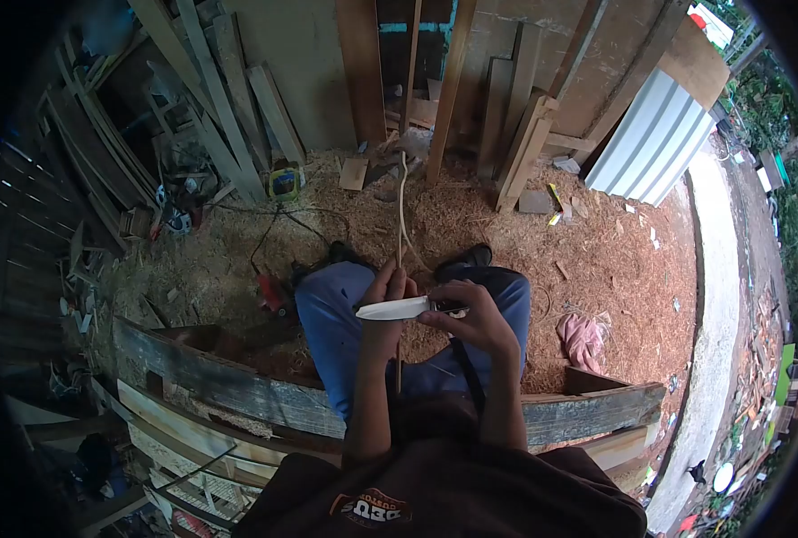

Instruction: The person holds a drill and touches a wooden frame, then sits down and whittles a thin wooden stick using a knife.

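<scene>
My right hand (475, 314) is closed round the handle of a knife (394, 309), whose broad pale blade points left across my lap. Just behind the blade, my left hand (390, 285) is wrapped round a long thin strip (401, 215) that looks like cane or split wood. The strip runs away from me over the floor, with a curl at its far part, and its near end passes down between my legs. The blade crosses in front of my left hand and hides part of it; whether the edge touches the strip I cannot tell.
Wood shavings (596, 269) cover the floor. A red power tool (273, 294) with a cord lies left of my legs, a pink cloth (583, 341) to the right. I sit on a plank bench (587, 411). Boards (273, 112) and a white corrugated sheet (652, 139) lean ahead.
</scene>
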### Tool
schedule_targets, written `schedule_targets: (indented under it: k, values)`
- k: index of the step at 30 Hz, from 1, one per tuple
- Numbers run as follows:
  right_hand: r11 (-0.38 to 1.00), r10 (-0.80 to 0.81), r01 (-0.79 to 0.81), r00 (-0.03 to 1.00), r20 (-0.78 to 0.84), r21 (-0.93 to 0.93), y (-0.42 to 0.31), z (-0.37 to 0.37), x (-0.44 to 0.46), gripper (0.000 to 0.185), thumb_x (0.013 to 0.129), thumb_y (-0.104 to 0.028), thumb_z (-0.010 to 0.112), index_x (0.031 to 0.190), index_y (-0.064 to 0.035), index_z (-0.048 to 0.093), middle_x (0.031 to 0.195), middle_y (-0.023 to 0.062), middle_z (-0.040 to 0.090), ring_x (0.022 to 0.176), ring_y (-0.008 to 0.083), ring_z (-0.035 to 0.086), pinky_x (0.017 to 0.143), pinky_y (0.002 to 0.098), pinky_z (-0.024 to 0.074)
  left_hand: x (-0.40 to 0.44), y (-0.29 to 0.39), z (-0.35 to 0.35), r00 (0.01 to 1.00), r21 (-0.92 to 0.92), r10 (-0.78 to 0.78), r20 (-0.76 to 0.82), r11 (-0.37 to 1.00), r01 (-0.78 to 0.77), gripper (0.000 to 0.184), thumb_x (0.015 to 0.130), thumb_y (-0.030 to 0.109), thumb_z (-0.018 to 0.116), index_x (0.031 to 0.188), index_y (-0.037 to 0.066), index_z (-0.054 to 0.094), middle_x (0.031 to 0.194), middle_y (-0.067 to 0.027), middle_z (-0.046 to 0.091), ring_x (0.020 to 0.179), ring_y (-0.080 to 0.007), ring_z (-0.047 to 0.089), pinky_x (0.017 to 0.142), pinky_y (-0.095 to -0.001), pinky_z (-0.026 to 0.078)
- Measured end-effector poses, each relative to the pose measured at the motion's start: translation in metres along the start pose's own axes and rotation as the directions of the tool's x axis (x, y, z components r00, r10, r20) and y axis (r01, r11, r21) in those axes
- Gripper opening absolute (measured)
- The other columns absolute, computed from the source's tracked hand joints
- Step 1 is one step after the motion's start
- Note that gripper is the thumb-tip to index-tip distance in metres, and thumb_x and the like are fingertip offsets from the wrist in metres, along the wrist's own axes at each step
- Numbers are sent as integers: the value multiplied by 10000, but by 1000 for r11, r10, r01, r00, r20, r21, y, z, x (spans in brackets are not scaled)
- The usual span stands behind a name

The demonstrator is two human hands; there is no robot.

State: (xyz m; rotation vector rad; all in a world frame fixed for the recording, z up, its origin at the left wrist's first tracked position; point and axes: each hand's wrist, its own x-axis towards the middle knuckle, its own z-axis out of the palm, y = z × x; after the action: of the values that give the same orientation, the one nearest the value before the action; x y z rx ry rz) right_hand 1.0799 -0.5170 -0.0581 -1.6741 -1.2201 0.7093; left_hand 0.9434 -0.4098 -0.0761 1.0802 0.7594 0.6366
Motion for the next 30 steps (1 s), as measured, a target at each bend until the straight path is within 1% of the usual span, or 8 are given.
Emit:
schedule_targets:
  k: [6,9,12,18,21,24,27,30]
  values:
    - [978,-44,-3,974,-222,-208,10,8,7,332,786,-214,819,1007,4,702,891,127,679,834,284,631,790,379,476,-5,0,-5,987,140,-93,132,987,74,243,1044,218,523,1035,30,677,753,42,549,620,-28,465,554,-220,373]
    - [971,-100,15,934,-344,-241,14,7,5,320,759,-168,814,1006,-3,696,892,118,678,827,303,628,796,390,474,-2,-11,-10,984,204,-100,144,977,70,254,1032,221,549,1120,22,679,742,41,548,627,-24,451,562,-224,377]
    - [977,-97,-4,884,-457,-215,17,5,5,326,723,-150,808,996,-10,698,880,114,678,826,327,631,800,398,464,-7,-9,-3,959,334,107,261,922,-194,305,1024,216,566,1240,18,653,732,47,542,630,-15,425,553,-228,366]
    - [902,-212,-42,825,-525,-430,24,-2,2,341,703,-197,831,970,-22,710,827,86,670,755,291,618,738,383,442,-10,5,-8,960,378,-176,219,922,83,390,1032,218,552,1379,44,587,763,77,466,680,-30,424,583,-212,364]
    - [876,-221,-105,781,-585,-471,24,-4,-4,342,706,-228,843,959,-34,718,798,62,667,723,265,611,709,376,429,-13,17,-13,947,400,-194,255,913,79,389,1038,222,547,1377,38,588,775,80,462,698,-31,415,608,-215,367]
    - [872,-215,-145,745,-632,-468,34,-8,-3,333,726,-245,849,950,-32,725,779,69,668,704,260,610,705,376,429,-9,3,-26,956,388,-5,293,915,-114,363,1030,223,573,1326,18,622,751,53,513,639,-30,426,536,-244,357]
    - [878,-184,-151,769,-612,-454,31,-9,-2,335,760,-255,843,953,-8,724,766,115,673,669,273,606,694,374,436,-5,4,-35,943,468,-170,287,883,17,415,1043,273,555,1365,13,586,811,67,497,733,-38,431,655,-204,370]
    - [900,-157,-146,770,-619,-410,34,-6,1,302,811,-252,807,959,-2,722,741,111,656,625,233,581,625,342,418,-5,2,-33,965,483,-117,234,876,-11,411,1043,287,559,1332,-2,602,796,53,507,717,-50,442,647,-212,376]
